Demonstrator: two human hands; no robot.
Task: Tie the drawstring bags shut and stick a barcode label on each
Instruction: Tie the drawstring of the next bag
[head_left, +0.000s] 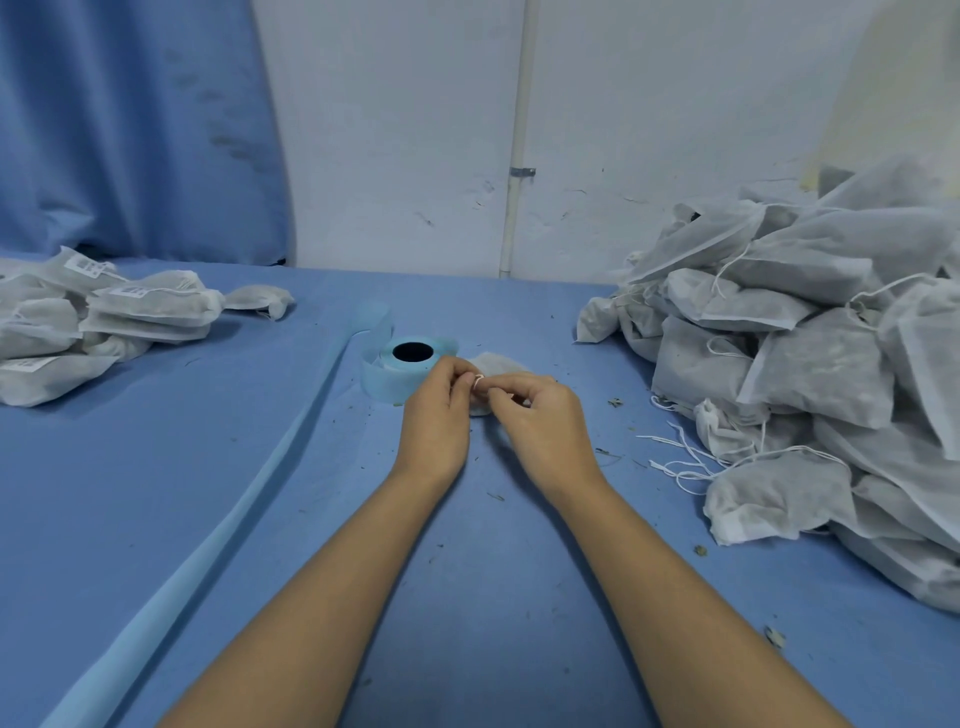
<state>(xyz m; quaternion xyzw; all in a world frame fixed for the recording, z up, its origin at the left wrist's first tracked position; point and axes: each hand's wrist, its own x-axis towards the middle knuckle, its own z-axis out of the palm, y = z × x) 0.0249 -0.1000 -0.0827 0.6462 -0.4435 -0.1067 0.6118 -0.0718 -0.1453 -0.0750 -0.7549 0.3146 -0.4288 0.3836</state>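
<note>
my forearms reach out over the blue table (467, 597), which is dotted with small dry crumbs. at its middle my left hand (436, 415) and right hand (540, 423) meet with fingers curled, both pinching a white drawstring (478, 381) that loops between the fingertips. the small white bag (498, 364) it belongs to lies on the table just under and behind my hands, mostly hidden by them. just beyond my left hand sits a pale blue label roll (400, 371), and its backing strip (208, 519) trails across the table to my near left. on my right a tall heap of untied bags (810, 374) spills loose cords toward me. far left lies a lower stack of labelled bags (140, 309). behind stand a white wall (389, 130) with a pipe (514, 156) and a blue curtain (130, 130).
</note>
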